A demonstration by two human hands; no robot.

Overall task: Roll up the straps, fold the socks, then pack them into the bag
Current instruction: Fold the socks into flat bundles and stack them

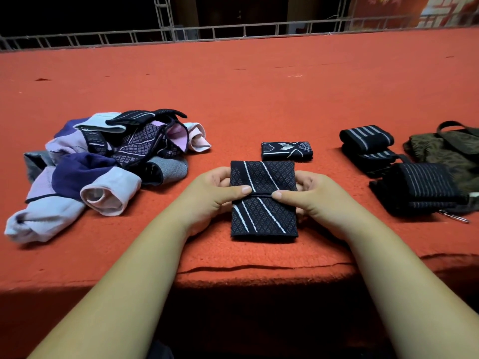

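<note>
A dark blue sock with white diagonal stripes (263, 203) lies folded flat on the red cloth near the front edge. My left hand (215, 195) grips its left side and my right hand (308, 196) grips its right side, both thumbs pressing on the fold line in the middle. Just behind it sits a small folded dark sock (286, 151). A pile of loose socks (103, 161), purple, pink, grey and dark patterned, lies to the left. Rolled black straps with grey stripes (368, 141) and another roll (420, 187) lie to the right, next to the olive bag (451, 149).
The red cloth-covered table (259, 94) stretches far back to a metal truss frame (207, 32). Its front edge runs just below the sock. A metal clip (456, 217) pokes out near the right strap roll.
</note>
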